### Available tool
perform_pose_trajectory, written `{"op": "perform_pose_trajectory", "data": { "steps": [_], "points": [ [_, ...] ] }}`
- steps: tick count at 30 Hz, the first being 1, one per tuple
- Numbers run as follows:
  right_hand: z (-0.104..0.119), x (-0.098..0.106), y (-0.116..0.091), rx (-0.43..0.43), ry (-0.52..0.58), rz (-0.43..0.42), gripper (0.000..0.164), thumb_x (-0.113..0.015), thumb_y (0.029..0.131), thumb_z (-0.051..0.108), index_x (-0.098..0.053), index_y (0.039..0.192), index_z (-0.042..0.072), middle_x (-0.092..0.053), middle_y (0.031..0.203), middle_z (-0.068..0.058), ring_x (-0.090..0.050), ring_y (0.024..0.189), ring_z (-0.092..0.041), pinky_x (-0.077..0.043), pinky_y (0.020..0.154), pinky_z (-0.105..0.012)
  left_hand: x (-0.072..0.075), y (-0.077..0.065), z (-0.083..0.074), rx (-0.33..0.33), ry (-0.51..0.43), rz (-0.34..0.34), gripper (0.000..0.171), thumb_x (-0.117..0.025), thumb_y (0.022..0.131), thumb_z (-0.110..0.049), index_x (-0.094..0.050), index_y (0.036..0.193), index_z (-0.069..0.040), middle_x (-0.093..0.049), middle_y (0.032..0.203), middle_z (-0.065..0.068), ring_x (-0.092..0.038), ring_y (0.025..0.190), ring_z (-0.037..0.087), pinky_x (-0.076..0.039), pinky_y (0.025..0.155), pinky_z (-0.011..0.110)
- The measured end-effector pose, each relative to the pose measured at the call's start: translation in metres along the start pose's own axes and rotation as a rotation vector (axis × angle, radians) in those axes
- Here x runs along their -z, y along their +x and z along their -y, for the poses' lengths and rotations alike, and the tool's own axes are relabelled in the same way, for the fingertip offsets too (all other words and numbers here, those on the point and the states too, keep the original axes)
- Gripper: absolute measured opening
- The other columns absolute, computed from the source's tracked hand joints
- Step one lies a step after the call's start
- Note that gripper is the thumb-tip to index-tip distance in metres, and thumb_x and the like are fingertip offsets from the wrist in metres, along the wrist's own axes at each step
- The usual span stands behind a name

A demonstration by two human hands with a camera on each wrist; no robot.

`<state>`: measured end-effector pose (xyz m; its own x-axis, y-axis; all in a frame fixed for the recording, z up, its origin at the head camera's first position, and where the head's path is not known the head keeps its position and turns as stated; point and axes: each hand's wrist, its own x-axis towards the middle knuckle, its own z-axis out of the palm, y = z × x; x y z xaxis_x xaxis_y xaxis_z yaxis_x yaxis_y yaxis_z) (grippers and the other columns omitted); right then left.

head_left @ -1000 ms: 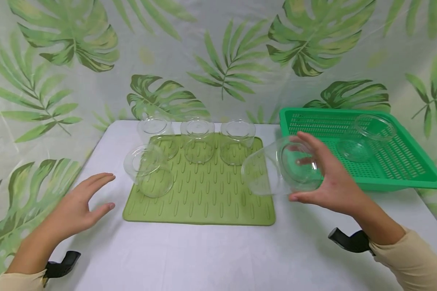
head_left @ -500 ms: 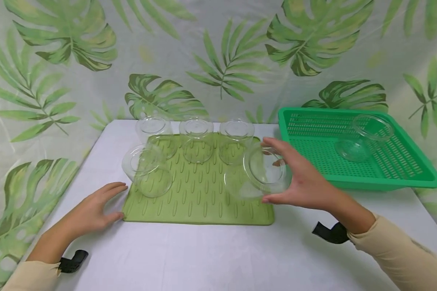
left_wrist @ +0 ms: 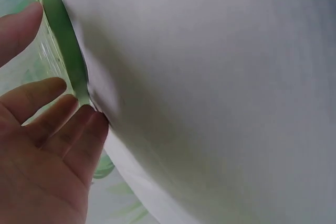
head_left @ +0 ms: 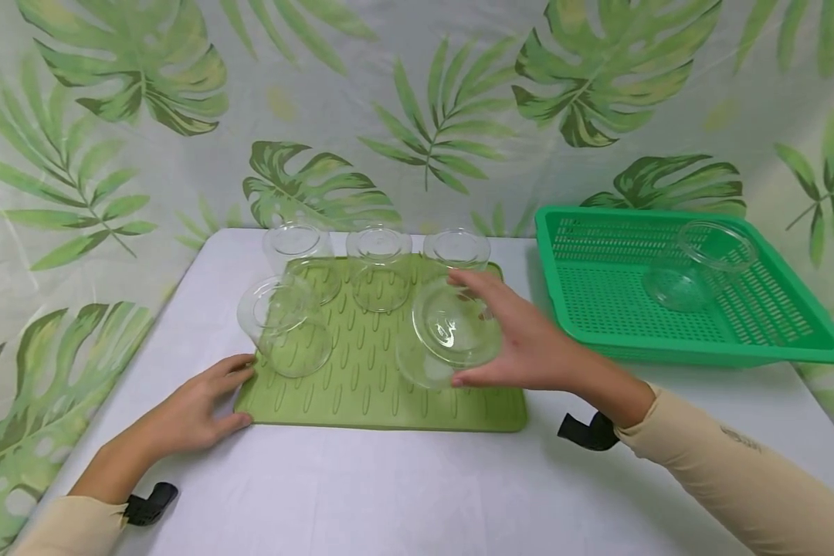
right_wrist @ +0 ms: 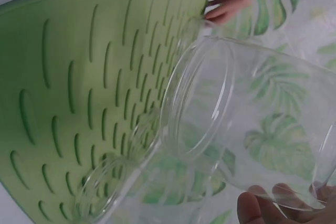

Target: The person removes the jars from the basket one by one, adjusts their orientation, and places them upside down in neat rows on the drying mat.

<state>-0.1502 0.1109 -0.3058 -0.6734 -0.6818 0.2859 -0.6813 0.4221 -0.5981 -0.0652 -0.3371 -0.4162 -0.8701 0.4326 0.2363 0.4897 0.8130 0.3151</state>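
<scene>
My right hand (head_left: pixel 528 340) grips a clear cup (head_left: pixel 452 328) around its side, fingers at the back and thumb in front. In the right wrist view the cup's ringed mouth faces the green mat (right_wrist: pixel 79 51), close over it. That ridged drying mat lies on the table; in the head view the cup overlaps its right part. My left hand (head_left: pixel 198 405) rests at the mat's left edge, fingers extended and thumb near the front corner. In the left wrist view the fingertips (left_wrist: pixel 97 121) are right at the mat's rim.
Three clear cups, such as the middle one (head_left: pixel 378 270), stand along the mat's back edge. Another clear cup (head_left: pixel 288 328) stands at the mat's left. A green slotted basket (head_left: pixel 695 351) at the right holds one clear cup (head_left: pixel 681 286). Leaf-patterned cloth (head_left: pixel 431 116) hangs behind.
My right hand has carried its cup leftward, from beside the basket to over the mat's right part. The left hand has moved right, up to the mat's left edge.
</scene>
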Motion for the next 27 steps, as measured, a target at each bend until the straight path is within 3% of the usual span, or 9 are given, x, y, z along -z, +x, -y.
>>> {"op": "perform_pose_trajectory", "data": {
  "steps": [3, 6, 8, 11, 15, 17, 22, 27],
  "points": [
    [0.003, -0.004, 0.005, -0.006, -0.001, 0.017, 0.116, -0.094, 0.063, 0.039, -0.028, 0.155, 0.014, -0.041, 0.153, -0.006, -0.045, 0.136, -0.023, -0.049, 0.106, -0.047, 0.001, 0.000, -0.004, 0.039, 0.022, 0.037, 0.059, -0.085, 0.074, -0.019, -0.065, 0.124, 0.006, -0.054, 0.141, 0.022, -0.055, 0.125, 0.043, -0.045, 0.106, 0.027],
    [0.008, -0.007, 0.010, -0.004, 0.006, 0.036, 0.117, -0.093, 0.063, 0.041, -0.028, 0.156, 0.015, -0.039, 0.155, -0.004, -0.043, 0.139, -0.023, -0.045, 0.110, -0.050, 0.003, -0.001, -0.005, 0.058, 0.036, 0.053, 0.058, -0.085, 0.074, -0.021, -0.066, 0.122, 0.004, -0.054, 0.141, 0.021, -0.056, 0.126, 0.043, -0.048, 0.096, 0.046],
    [0.012, -0.009, 0.014, 0.000, 0.002, 0.053, 0.117, -0.093, 0.064, 0.043, -0.027, 0.156, 0.016, -0.038, 0.157, -0.003, -0.041, 0.141, -0.022, -0.043, 0.113, -0.051, 0.003, -0.001, -0.006, 0.056, 0.038, 0.051, 0.056, -0.086, 0.074, -0.021, -0.067, 0.121, 0.003, -0.055, 0.140, 0.021, -0.056, 0.125, 0.043, -0.048, 0.096, 0.044],
    [0.016, -0.010, 0.021, 0.009, -0.027, 0.064, 0.118, -0.092, 0.064, 0.046, -0.026, 0.157, 0.016, -0.037, 0.158, -0.002, -0.040, 0.143, -0.022, -0.042, 0.113, -0.051, 0.004, -0.001, -0.004, 0.048, 0.033, 0.039, 0.054, -0.086, 0.073, -0.020, -0.068, 0.119, 0.002, -0.055, 0.139, 0.020, -0.057, 0.124, 0.042, -0.046, 0.098, 0.027],
    [0.016, -0.014, 0.032, 0.024, -0.050, 0.062, 0.118, -0.092, 0.063, 0.046, -0.026, 0.156, 0.014, -0.038, 0.157, -0.003, -0.042, 0.141, -0.023, -0.043, 0.113, -0.050, 0.003, 0.001, -0.002, 0.028, 0.019, 0.017, 0.052, -0.087, 0.072, -0.017, -0.069, 0.117, 0.002, -0.056, 0.138, 0.020, -0.057, 0.122, 0.041, -0.030, 0.101, 0.003],
    [0.015, -0.018, 0.037, 0.029, -0.047, 0.072, 0.119, -0.092, 0.064, 0.045, -0.026, 0.157, 0.013, -0.037, 0.157, -0.004, -0.040, 0.143, -0.022, -0.041, 0.115, -0.050, 0.002, 0.003, -0.002, 0.024, 0.011, 0.016, 0.052, -0.087, 0.072, -0.016, -0.069, 0.116, 0.003, -0.056, 0.137, 0.020, -0.056, 0.121, 0.042, -0.021, 0.100, -0.004],
    [0.013, -0.031, 0.047, -0.004, -0.029, 0.120, 0.119, -0.092, 0.065, 0.042, -0.022, 0.158, 0.017, -0.033, 0.157, -0.003, -0.036, 0.145, -0.022, -0.039, 0.117, -0.049, 0.000, 0.004, -0.002, 0.040, -0.019, 0.024, 0.051, -0.086, 0.072, -0.014, -0.069, 0.116, 0.004, -0.055, 0.137, 0.022, -0.055, 0.121, 0.044, -0.015, 0.100, -0.007],
    [0.008, -0.043, 0.055, -0.057, -0.010, 0.143, 0.120, -0.092, 0.066, 0.043, -0.018, 0.159, 0.021, -0.030, 0.159, -0.003, -0.039, 0.144, -0.025, -0.041, 0.115, -0.051, -0.001, 0.003, -0.003, 0.069, -0.041, 0.049, 0.050, -0.085, 0.074, -0.015, -0.068, 0.118, 0.004, -0.054, 0.139, 0.022, -0.053, 0.123, 0.045, -0.023, 0.100, -0.003]
  ]
}}
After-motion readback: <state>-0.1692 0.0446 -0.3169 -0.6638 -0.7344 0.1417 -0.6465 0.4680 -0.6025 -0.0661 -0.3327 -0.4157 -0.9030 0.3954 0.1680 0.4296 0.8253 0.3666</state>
